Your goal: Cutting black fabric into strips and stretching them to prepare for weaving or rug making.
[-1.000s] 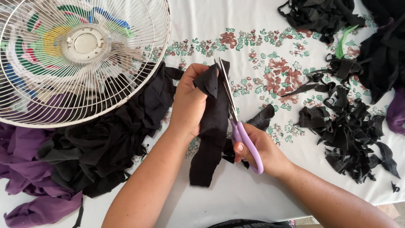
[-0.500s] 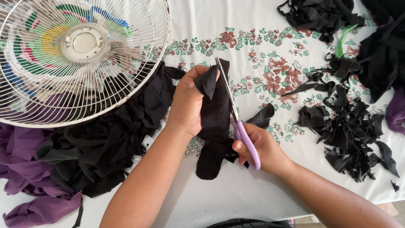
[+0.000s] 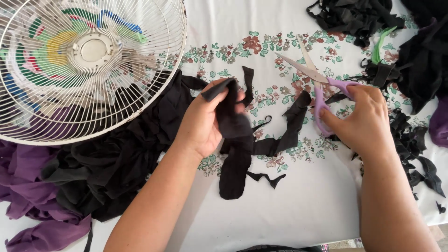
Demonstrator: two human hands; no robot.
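A worktop (image 3: 289, 219) covered with a white floral cloth is seen from above; beyond the left hand a large white fan guard (image 3: 88, 65) is laid flat, and a heap of black fabric (image 3: 116, 163) with purple fabric (image 3: 32, 191) is spread beneath and beside that forearm; to the outside of the right hand a pile of black scraps (image 3: 410, 140) is scattered toward the worktop's edge. Compared with a moment ago, the scissors (image 3: 317, 86) have been drawn away from the black strip (image 3: 233, 140) and the hands have been parted; the cut is judged to have been finished, since loose black pieces (image 3: 291, 126) are now left lying between the hands. The left hand (image 3: 200, 121) is closed around the upper end of the black strip, which is held just above the cloth with its lower end trailing on it; the right hand (image 3: 364, 121) is curled through the purple handles, and the blades are seen spread apart, pointing away from the body. Open cloth is left between the forearms and toward the near edge; room is tighter at either side, where the heaps crowd in.
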